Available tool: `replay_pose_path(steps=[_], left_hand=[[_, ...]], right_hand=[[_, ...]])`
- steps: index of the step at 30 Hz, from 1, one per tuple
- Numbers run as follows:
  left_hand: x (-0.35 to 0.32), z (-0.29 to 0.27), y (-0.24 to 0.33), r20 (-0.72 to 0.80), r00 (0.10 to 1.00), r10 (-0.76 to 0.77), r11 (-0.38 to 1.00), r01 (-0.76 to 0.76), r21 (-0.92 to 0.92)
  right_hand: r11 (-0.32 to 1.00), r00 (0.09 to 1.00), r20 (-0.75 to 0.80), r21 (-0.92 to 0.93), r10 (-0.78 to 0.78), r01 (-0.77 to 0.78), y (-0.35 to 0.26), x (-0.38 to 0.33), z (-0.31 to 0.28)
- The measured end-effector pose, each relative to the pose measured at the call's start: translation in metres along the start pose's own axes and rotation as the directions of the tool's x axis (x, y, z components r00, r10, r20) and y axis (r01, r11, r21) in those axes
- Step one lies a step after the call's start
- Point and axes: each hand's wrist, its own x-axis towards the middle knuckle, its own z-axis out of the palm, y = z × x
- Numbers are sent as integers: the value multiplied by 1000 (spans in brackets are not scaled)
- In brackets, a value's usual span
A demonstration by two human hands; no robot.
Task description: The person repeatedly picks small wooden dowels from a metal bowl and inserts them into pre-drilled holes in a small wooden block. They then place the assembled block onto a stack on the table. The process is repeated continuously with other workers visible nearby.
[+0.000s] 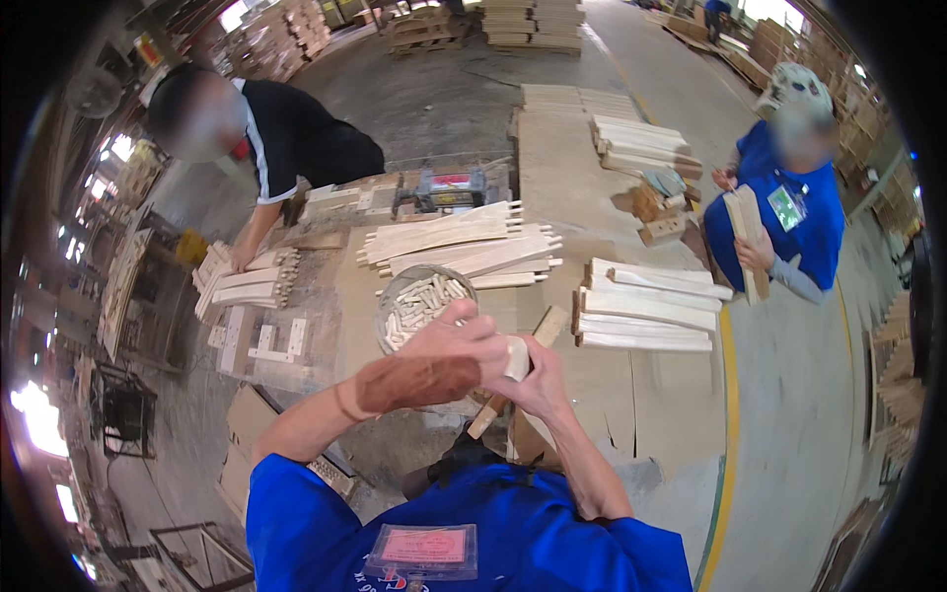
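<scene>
My left hand and my right hand meet close in front of me over a wooden piece. The left hand's fingers are closed on its pale upper end. The right hand grips the same piece from below and to the right, and a longer wooden stick runs down from under the hands. Just beyond the hands stands a round container of short wooden dowels.
Stacks of pale wooden slats lie on the workbench: one fan behind the dowels, another pile at right. A person in black leans over slats at left. A person in blue holds boards at right.
</scene>
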Motion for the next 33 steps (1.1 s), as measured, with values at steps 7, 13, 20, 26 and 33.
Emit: replay_pose_path(steps=[7,13,20,26,33], left_hand=[[-9,4,8,-170,970,-172,980,151,-130],[-95,54,-85,-232,507,-830,554,705,-442],[-83,144,-82,454,412,-790,485,873,51],[-107,173,-87,431,435,-790,467,884,-35],[-70,142,-47,-312,577,-755,654,697,-295]], right_hand=[[1000,1000,-27,19,0,0,6,-11,-3],[961,995,-98,275,33,-5,11,-28,-11],[944,964,-212,318,163,-90,20,-38,-41],[954,968,-221,296,120,-51,17,-33,-24],[964,951,-284,260,120,-44,21,-45,-30]])
